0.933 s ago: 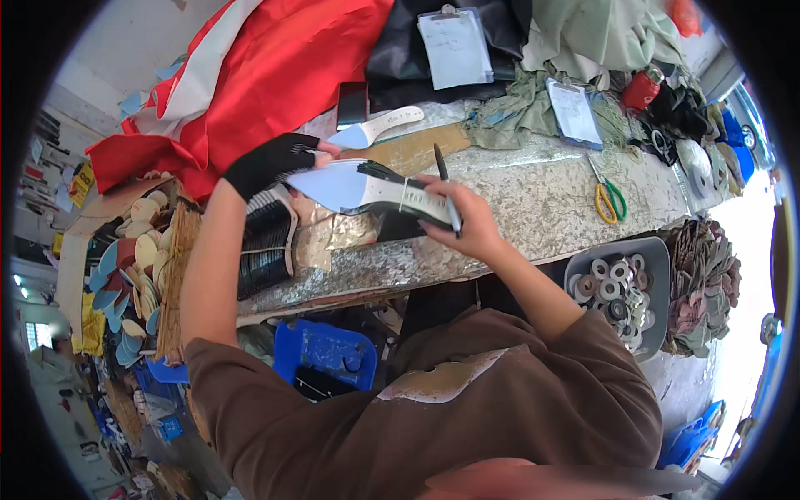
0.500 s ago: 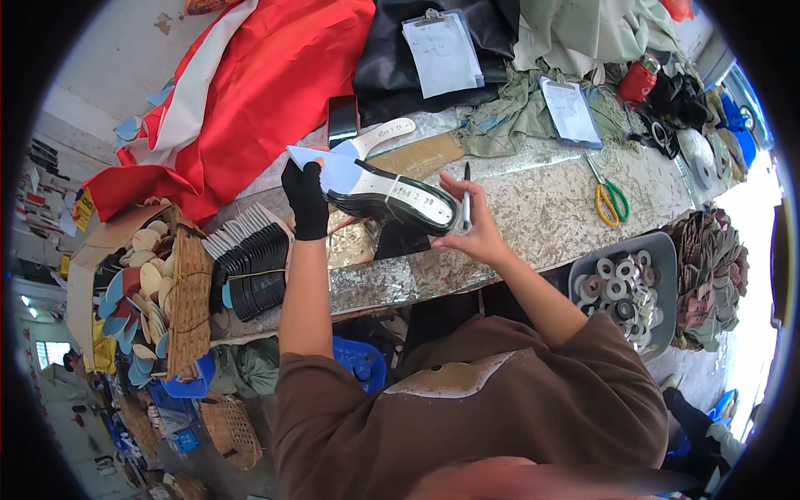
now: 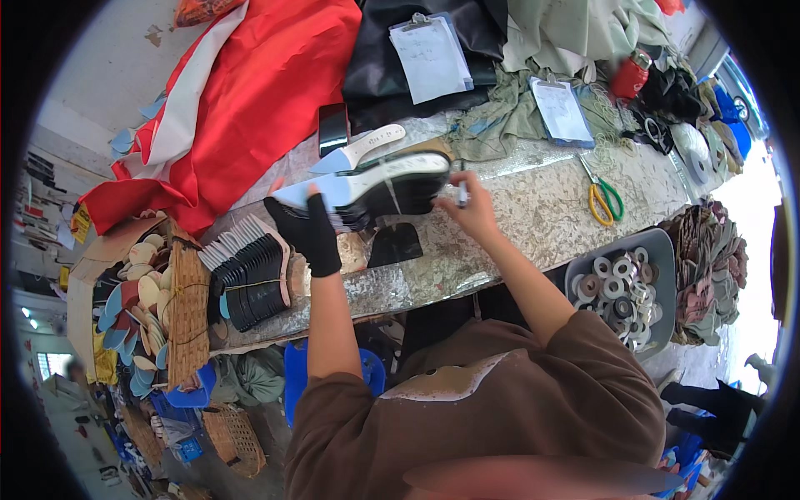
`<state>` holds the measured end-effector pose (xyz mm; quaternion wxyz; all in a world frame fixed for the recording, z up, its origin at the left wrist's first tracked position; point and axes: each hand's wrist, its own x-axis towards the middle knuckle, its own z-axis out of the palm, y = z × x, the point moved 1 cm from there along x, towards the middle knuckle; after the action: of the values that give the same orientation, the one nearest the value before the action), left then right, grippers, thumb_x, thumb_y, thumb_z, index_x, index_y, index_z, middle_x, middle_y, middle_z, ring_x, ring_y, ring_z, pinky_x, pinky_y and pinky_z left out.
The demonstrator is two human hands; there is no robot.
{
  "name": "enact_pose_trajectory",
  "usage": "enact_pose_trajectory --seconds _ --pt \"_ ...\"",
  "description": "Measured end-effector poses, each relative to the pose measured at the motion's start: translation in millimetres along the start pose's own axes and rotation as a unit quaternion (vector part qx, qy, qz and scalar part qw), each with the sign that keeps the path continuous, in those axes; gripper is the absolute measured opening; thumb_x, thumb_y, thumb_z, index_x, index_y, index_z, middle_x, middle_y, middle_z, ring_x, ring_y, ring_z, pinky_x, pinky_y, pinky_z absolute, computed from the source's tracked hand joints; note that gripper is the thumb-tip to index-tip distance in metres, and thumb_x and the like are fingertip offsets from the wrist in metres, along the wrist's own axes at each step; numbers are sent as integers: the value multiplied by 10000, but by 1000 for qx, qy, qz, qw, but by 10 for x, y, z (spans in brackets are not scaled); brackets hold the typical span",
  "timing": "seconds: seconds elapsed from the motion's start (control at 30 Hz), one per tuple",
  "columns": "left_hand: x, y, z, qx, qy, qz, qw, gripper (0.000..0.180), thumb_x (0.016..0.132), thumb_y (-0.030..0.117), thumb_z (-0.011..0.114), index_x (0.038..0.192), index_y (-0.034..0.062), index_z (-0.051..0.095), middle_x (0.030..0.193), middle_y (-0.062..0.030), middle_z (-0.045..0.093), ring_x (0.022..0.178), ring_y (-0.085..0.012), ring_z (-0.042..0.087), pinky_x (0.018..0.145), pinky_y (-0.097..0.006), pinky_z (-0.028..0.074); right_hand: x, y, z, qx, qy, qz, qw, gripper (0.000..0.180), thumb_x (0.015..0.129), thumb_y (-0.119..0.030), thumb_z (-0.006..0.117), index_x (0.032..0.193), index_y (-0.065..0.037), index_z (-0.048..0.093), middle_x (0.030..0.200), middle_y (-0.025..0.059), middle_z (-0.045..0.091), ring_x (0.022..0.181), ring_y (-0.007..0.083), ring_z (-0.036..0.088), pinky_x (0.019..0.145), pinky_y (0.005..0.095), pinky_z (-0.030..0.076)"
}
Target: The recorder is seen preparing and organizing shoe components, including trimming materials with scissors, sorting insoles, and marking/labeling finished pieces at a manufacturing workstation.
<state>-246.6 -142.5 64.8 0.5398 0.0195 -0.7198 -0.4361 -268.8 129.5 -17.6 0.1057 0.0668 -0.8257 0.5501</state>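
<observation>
My left hand (image 3: 310, 235), in a black fingerless glove, is closed on the light-blue end of a bundle of shoe insoles (image 3: 398, 185). The stack is black at the sides, with a white top piece and a thin band around its middle. It is held tilted above the worktable. My right hand (image 3: 473, 208) pinches a marker pen (image 3: 462, 193), its fingertips close to the rounded black end of the bundle; whether they touch it I cannot tell. Beneath, a flat black piece (image 3: 396, 244) lies on the table. A white and light-blue insole (image 3: 358, 150) lies beyond the bundle.
A second banded stack of insoles (image 3: 247, 275) stands at the left, beside a wicker basket (image 3: 190, 308). Green-and-yellow scissors (image 3: 602, 196) and clipboards (image 3: 562, 111) lie on the table (image 3: 533, 187). A phone (image 3: 332, 129) rests near red sheeting (image 3: 267, 92). A grey bin (image 3: 664, 287) holds rolls.
The bundle has rolled, so its marked white face has turned away and its layered edges show. My left hand has come lower and to the right. My right hand keeps the pen.
</observation>
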Motion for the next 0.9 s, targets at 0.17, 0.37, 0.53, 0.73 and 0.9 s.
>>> enact_pose_trajectory --seconds 0.17,0.37,0.53,0.73,0.9 --pt "295 336 -225 -36 -298 -9 954 658 796 256 786 1347 13 523 1010 -121 687 894 -193 675 812 -313 523 -45 -300 -457 -74 23 -271 959 196 838 -184 741 897 -53 608 815 76 678 743 231 653 685 346 499" --pt "300 191 -280 -216 -366 -32 905 646 816 321 762 1307 -41 551 1135 -124 645 1000 -169 609 883 -287 476 -12 -1188 -456 268 10 -270 925 371 1018 -309 473 1161 19 574 969 140 680 798 222 686 742 345 529" --pt "99 172 -240 -254 -334 -111 901 375 891 214 659 1171 -30 611 1099 -129 679 986 -173 616 885 -303 470 32 -1509 32 380 -85 -201 899 220 985 -144 538 1136 15 555 965 108 653 736 143 642 670 253 513" --pt "-113 101 -362 -256 -234 -133 928 570 928 532 590 1047 -22 642 948 -75 677 844 -144 624 742 -283 483 -16 -1718 788 524 -99 -43 845 204 1000 -222 543 965 -24 578 780 44 593 608 91 524 553 229 410" --pt "-188 97 -315 -294 -196 -209 912 970 759 883 420 1037 -21 636 831 -40 657 745 -126 614 655 -272 481 -12 -1614 905 420 -138 -91 892 222 996 -216 550 891 -25 590 710 25 584 593 61 493 537 212 395"
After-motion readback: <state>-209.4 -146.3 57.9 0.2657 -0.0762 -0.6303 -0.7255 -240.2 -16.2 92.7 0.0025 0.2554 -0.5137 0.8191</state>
